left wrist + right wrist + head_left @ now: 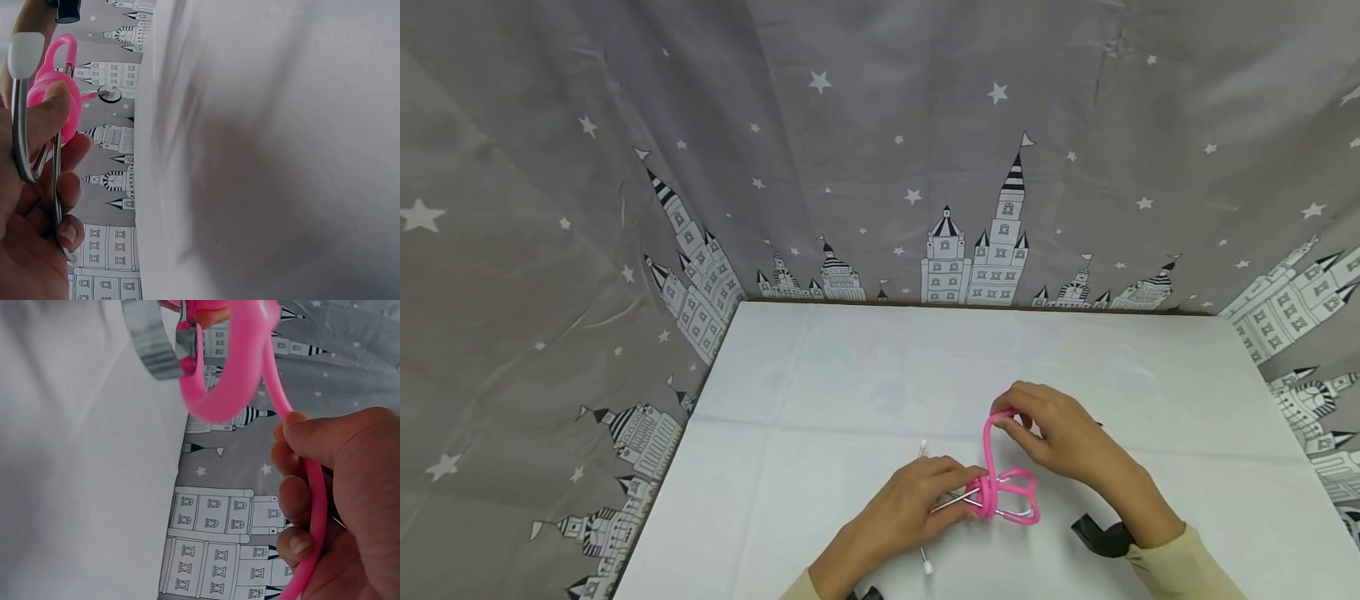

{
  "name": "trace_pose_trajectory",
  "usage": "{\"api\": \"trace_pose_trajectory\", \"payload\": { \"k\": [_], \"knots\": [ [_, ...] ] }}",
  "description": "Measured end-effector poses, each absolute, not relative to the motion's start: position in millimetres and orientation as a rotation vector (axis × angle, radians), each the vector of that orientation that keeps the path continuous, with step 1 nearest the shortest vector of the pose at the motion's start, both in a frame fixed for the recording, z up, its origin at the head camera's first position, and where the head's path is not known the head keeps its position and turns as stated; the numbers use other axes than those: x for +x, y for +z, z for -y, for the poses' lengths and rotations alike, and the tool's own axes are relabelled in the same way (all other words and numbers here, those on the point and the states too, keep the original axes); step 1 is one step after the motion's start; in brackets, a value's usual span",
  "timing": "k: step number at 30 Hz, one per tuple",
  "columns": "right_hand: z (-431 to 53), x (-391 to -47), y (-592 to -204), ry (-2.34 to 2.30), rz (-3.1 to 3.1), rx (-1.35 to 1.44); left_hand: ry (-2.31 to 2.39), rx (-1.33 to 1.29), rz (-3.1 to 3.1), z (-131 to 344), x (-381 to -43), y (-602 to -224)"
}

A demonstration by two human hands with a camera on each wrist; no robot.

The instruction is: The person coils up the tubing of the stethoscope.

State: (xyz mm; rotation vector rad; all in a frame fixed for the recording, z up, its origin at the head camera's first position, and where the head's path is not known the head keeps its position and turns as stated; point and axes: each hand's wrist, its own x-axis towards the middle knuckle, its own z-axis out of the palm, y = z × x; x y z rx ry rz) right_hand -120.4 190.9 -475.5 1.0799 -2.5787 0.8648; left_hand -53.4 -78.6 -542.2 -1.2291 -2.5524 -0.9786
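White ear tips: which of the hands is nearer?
Left. The left hand lies between the white ear tips, gripping their metal tubes; the right hand is farther right, holding the pink tubing.

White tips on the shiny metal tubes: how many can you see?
2. One white tip pokes out on the far side of the left hand, and the other white tip is on its near side. I see no more.

Stethoscope (990, 498) apparently above table (820, 375)
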Motion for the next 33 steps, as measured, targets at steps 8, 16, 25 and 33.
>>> {"api": "trace_pose_trajectory", "payload": {
  "k": [8, 16, 25, 33],
  "knots": [
    [-186, -120, -476, 0.834, 2.6, 1.084, -1.027, -1.229, 2.612, 74, -51, -540],
    [-189, -121, -489, 0.87, 2.665, 1.03, -1.036, -1.188, 2.581, 71, -50, -535],
    [-193, -122, -496, 0.954, 2.742, 0.973, -0.974, -1.18, 2.459, 70, -53, -536],
    [-198, -125, -500, 1.103, 2.758, 1.013, -1.003, -1.222, 2.431, 70, -53, -536]
  ]
}}
